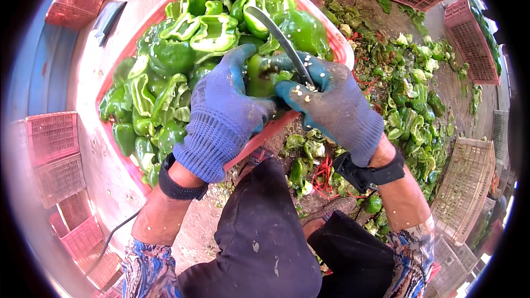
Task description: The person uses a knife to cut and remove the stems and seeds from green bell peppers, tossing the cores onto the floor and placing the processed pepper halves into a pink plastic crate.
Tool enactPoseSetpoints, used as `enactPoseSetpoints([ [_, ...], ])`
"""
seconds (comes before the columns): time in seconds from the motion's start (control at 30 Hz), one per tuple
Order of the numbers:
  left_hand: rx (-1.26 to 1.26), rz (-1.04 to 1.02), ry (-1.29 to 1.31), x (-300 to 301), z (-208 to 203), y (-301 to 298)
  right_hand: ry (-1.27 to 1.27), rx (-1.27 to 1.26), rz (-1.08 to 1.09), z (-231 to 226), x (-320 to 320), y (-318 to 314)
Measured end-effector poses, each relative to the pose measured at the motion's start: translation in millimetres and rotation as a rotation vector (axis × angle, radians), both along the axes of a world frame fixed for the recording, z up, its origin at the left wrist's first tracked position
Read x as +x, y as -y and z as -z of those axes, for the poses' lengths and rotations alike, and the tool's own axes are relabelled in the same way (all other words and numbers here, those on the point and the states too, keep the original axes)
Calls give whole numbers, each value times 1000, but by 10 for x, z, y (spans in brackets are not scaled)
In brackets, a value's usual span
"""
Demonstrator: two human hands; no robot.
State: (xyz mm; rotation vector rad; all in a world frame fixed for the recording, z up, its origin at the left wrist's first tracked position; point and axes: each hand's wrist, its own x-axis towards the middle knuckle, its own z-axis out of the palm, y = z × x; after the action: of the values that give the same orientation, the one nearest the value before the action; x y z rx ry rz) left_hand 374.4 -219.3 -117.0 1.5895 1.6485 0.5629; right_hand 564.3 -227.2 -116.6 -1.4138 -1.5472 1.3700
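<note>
My left hand (223,102), in a blue coated glove, is closed around a green bell pepper (258,77) just above the near rim of a pink crate (341,47). In my right hand (339,105), also gloved, is a knife with a narrow curved blade (284,38) that points up and away to the left. The right thumb and fingers come close against the held pepper, and pale seeds stick to that glove. Cut and hollowed green peppers (171,58) fill the crate in front of me. My fingers hide part of the held pepper and the knife's handle.
Pepper cores and scraps (414,105) are strewn over the floor to the right, with red string (323,174) among them. Stacked pink crates (52,138) line the left side. A beige crate (464,187) stands at right, and a dark cord (113,237) runs at lower left.
</note>
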Motion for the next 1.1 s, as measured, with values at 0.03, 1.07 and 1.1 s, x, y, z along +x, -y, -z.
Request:
enactPoseSetpoints([
  [0.03,51,24,-26,9,-20,15,6,130,-89,95,83,6],
  [1.07,417,514,-494,-269,-193,-1,-196,-482,892,984,1666,2416],
  [1.1,377,411,-390,-152,-306,77,-205,-524,919,1195,1616,2615],
])
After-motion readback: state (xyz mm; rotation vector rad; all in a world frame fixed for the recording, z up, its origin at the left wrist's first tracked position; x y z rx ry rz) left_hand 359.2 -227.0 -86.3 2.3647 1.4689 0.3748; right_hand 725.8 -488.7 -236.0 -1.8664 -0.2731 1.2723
